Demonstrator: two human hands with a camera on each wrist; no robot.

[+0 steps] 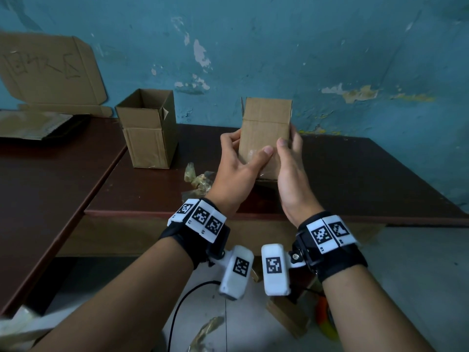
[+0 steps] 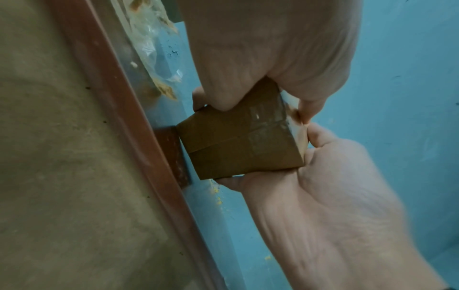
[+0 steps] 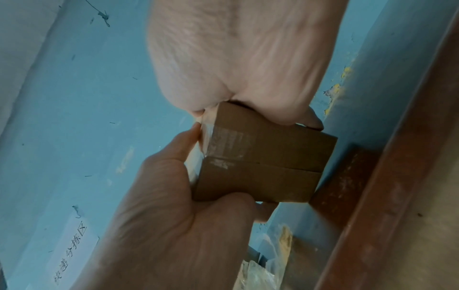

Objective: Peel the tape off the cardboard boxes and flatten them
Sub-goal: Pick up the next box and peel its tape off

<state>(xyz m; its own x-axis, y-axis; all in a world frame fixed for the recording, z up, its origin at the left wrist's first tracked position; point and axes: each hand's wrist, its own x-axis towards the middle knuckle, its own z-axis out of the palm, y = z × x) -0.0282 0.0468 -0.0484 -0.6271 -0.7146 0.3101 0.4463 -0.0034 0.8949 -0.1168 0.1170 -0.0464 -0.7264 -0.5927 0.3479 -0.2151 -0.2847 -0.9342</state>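
A small cardboard box (image 1: pixel 265 130) is held up above the dark table, its top flaps standing open toward the wall. My left hand (image 1: pixel 243 153) grips its left side, the thumb lying on a patch of clear tape (image 1: pixel 253 154) on the near face. My right hand (image 1: pixel 289 143) grips the right side, thumb beside the left one. In the left wrist view the box (image 2: pixel 238 149) shows its closed bottom seam with clear tape (image 2: pixel 268 125) at one end. The right wrist view shows the same tape (image 3: pixel 226 145) folding over the box (image 3: pixel 273 166) edge.
A second, taller open box (image 1: pixel 148 128) stands on the table (image 1: pixel 355 179) to the left. Crumpled peeled tape (image 1: pixel 198 179) lies near the front edge. Flattened cardboard (image 1: pixel 50 69) leans on the blue wall at far left. Another table (image 1: pixel 50 179) adjoins on the left.
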